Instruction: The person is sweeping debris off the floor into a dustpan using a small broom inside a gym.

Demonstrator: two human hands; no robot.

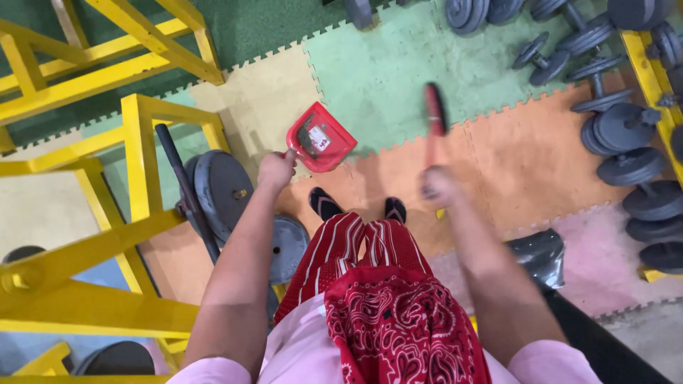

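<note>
Head view, looking straight down: the left hand [276, 171] is closed around the handle of a red dustpan [320, 138], its grip clamped tight, and the pan hangs tilted just above the foam floor mats [384, 78], near the middle of the frame. The right hand [437, 186] is wrapped shut on the handle of a red hand brush [435, 114], whose head points toward the top of the frame and is blurred with motion, so its bristles cannot be made out.

Inside the dustpan only a pale label shows; whether any dirt lies in it cannot be told. No heap of dust is visible on the green and orange mats ahead of the pan, so the sweeping looks, as a judgement, either at an early stage or between spots, with nothing clearly gathered.

Below the hands stand two feet in dark sandals [324, 204]. At the left a yellow steel rack [142, 156] holds a black bar and grey weight plates [222, 190]. At the upper right, dumbbells [626, 128] lie in a cluster beside a yellow rail.
</note>
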